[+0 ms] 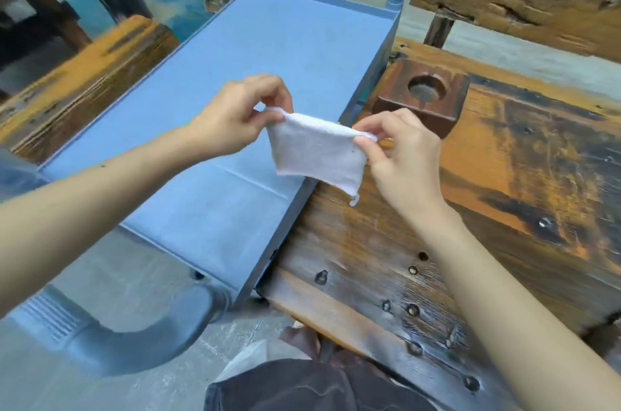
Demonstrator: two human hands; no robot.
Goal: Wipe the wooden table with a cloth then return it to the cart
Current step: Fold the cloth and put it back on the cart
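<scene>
A small white cloth (317,153) hangs folded in the air between my two hands, over the seam where the cart meets the table. My left hand (235,114) pinches its upper left corner. My right hand (400,145) pinches the upper right corner. The blue-grey cart (242,74) lies to the left with a flat bare top shelf. The worn wooden table (487,209), orange and dark brown with bolt holes, fills the right side.
A dark wooden block with a round hollow (425,94) sits on the table's far left corner, just beyond my right hand. Wooden benches (77,81) stand left of the cart and behind the table. The cart's curved handle (161,336) is near my knees.
</scene>
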